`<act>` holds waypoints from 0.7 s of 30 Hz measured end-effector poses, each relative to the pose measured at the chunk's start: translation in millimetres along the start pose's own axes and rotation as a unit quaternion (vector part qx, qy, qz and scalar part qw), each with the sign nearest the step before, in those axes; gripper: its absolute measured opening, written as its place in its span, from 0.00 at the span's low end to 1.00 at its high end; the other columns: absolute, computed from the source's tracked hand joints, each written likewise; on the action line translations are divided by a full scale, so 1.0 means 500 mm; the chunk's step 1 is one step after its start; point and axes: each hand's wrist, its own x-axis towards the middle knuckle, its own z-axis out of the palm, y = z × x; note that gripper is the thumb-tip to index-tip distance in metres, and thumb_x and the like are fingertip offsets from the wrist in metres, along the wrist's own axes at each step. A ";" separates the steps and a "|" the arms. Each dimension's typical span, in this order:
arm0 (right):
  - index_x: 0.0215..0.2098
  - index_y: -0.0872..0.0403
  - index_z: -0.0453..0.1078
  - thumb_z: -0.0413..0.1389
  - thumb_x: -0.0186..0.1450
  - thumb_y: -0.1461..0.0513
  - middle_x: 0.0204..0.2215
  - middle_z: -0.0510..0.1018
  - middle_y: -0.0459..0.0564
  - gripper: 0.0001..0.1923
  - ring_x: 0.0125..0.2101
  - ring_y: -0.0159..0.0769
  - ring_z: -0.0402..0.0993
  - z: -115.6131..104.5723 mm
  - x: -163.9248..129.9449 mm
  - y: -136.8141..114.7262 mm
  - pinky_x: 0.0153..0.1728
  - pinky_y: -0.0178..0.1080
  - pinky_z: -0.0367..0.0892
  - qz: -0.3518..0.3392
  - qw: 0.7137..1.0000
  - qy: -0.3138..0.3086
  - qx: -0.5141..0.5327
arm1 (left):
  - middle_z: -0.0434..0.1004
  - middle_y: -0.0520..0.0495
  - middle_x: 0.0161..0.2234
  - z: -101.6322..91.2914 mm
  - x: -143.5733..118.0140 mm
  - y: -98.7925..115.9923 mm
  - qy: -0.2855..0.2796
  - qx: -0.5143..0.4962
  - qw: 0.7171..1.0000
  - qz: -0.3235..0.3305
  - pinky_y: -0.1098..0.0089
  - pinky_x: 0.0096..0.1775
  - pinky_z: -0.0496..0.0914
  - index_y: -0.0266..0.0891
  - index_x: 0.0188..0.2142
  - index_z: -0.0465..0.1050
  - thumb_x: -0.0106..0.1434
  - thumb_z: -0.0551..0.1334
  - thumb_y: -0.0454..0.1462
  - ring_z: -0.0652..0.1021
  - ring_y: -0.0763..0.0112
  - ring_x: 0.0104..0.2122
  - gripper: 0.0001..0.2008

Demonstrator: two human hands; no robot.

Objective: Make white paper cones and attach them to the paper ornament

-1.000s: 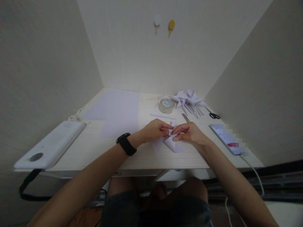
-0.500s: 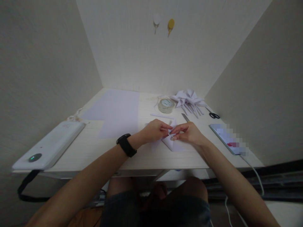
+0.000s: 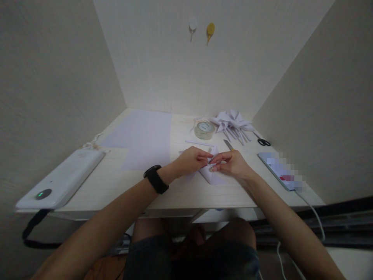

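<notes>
Fingertips of the left hand [image 3: 192,160] and right hand [image 3: 233,163] pinch together on light, creasable folded paper [image 3: 212,175], best held at its folded edges.

Pale walls [image 3: 163,66], light wooden desk [image 3: 116,179] in corner, dim light

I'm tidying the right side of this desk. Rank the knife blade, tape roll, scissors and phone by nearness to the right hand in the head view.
From the right hand:
1. Knife blade, just beyond the fingers.
2. Tape roll, farther back, slightly left.
3. Phone, off to the right, and scissors, back right: too close to call.
</notes>
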 end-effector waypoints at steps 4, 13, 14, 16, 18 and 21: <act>0.28 0.51 0.81 0.71 0.46 0.54 0.27 0.83 0.51 0.13 0.29 0.39 0.77 0.002 0.002 0.004 0.34 0.42 0.70 -0.007 1.000 0.008 -0.001 | 0.80 0.50 0.26 -0.003 -0.002 0.008 0.018 0.103 0.992 0.067 0.74 0.30 0.65 0.38 0.48 0.81 0.59 0.57 0.30 0.73 0.72 0.26 0.20; 0.32 0.49 0.81 0.70 0.48 0.52 0.34 0.84 0.50 0.16 0.30 0.40 0.75 0.005 0.012 0.021 0.36 0.45 0.69 -0.008 0.998 0.070 -0.005 | 0.81 0.41 0.48 0.005 0.010 -0.009 0.051 0.052 0.993 0.096 0.67 0.46 0.73 0.35 0.52 0.77 0.60 0.58 0.29 0.80 0.64 0.44 0.21; 0.32 0.49 0.81 0.70 0.48 0.51 0.33 0.84 0.50 0.16 0.28 0.38 0.74 0.005 0.013 0.023 0.35 0.45 0.68 0.000 0.997 0.079 0.003 | 0.80 0.40 0.50 0.006 0.012 -0.012 0.053 0.036 0.993 0.100 0.66 0.48 0.73 0.34 0.52 0.77 0.60 0.58 0.29 0.80 0.63 0.46 0.21; 0.32 0.50 0.81 0.70 0.47 0.50 0.30 0.83 0.50 0.18 0.25 0.36 0.71 0.006 0.014 0.027 0.32 0.44 0.68 0.014 0.995 0.102 0.016 | 0.78 0.38 0.53 0.007 0.015 -0.015 0.053 0.000 0.993 0.103 0.63 0.52 0.71 0.33 0.54 0.75 0.61 0.58 0.28 0.79 0.63 0.50 0.21; 0.32 0.50 0.81 0.70 0.47 0.48 0.26 0.82 0.49 0.19 0.23 0.34 0.69 0.007 0.014 0.029 0.30 0.43 0.67 0.022 0.992 0.119 0.021 | 0.77 0.38 0.53 0.007 0.016 -0.014 0.049 -0.033 0.993 0.102 0.61 0.56 0.69 0.33 0.54 0.75 0.61 0.58 0.28 0.77 0.63 0.52 0.21; 0.32 0.50 0.81 0.70 0.46 0.48 0.25 0.81 0.48 0.20 0.22 0.33 0.68 0.009 0.014 0.028 0.29 0.42 0.67 0.024 0.991 0.131 0.034 | 0.78 0.40 0.53 0.004 0.013 -0.008 0.046 -0.070 0.993 0.088 0.59 0.58 0.67 0.35 0.53 0.76 0.61 0.60 0.29 0.76 0.62 0.54 0.20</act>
